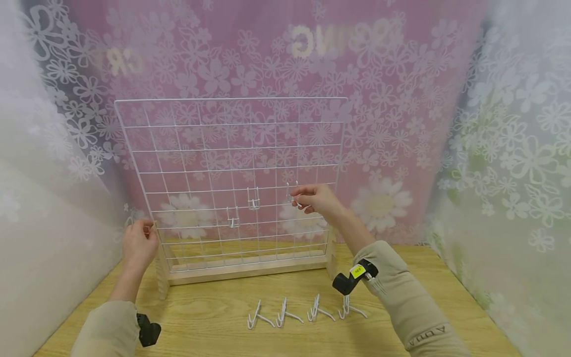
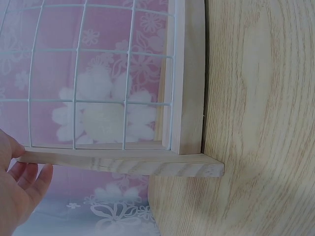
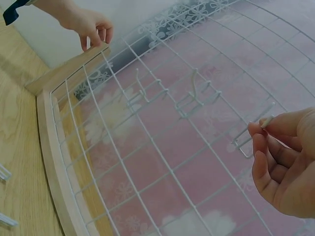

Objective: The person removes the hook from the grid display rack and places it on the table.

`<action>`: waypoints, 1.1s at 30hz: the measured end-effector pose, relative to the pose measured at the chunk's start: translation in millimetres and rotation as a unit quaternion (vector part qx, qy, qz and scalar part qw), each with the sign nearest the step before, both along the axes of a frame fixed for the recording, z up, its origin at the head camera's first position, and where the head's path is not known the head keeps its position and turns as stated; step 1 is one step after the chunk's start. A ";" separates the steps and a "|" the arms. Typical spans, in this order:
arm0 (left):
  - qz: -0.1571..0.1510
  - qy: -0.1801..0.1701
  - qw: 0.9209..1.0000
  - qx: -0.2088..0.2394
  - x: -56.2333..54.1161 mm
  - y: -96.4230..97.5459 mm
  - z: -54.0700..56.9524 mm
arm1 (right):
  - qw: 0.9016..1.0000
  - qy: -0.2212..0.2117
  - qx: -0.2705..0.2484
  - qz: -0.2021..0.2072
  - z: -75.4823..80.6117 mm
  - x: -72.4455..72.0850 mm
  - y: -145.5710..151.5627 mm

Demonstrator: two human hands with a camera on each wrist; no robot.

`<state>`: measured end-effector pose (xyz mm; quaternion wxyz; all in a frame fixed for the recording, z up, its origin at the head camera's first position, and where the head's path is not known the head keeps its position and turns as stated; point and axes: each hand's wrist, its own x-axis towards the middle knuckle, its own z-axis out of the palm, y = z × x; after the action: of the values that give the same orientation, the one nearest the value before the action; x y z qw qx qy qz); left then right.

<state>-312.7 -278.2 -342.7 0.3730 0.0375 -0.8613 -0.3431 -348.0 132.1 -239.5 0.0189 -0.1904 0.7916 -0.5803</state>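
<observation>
Left hand (image 1: 140, 244) pinches wooden stand (image 1: 247, 270); if fingers slip, wire grid (image 1: 231, 99) might wobble. Two hooks (image 1: 254, 202) hang on grid; bump could knock them off. Right hand (image 1: 321, 201), fingers bent, pinches another hook (image 1: 289, 197) at grid; bad catch might drop it near four loose hooks (image 1: 283, 315) on worktop (image 1: 209, 327). Curtain (image 1: 267, 20) letters (image 1: 125, 60) backwards: C, R, then G, N. Yellow tag (image 1: 358, 271), sleeve (image 1: 415, 297) print: too blurry.

Wood-grain table (image 1: 209, 322), four white hooks (image 1: 315, 311) in a row, wooden stand (image 1: 250, 270)

White grid (image 1: 229, 169), white hooks (image 1: 315, 308), pink white-flowered backdrop (image 1: 276, 74), yellowish wood-grained tabletop (image 1: 209, 317), beige sleeves (image 1: 403, 295)
</observation>
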 end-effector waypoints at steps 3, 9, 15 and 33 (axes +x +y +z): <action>-0.001 0.007 1.000 -0.002 0.4 0.7 -0.2 | 1.000 -0.002 0.006 0.002 -8.2 -1.0 3.6; -0.001 0.009 1.000 -0.001 0.4 1.4 0.2 | 1.000 -0.002 0.012 0.012 -21.7 3.1 8.1; -0.002 0.006 1.000 0.003 -0.3 1.2 -0.2 | 0.999 -0.020 0.012 0.027 -41.0 6.9 9.8; 0.001 -0.025 1.000 0.012 -0.1 1.4 0.7 | 0.997 -0.046 -0.013 0.068 -74.9 20.3 3.7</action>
<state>-312.8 -276.8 -342.0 0.3517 0.0515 -0.8660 -0.3516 -327.7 135.8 -314.4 0.0928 -0.2171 0.7677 -0.5958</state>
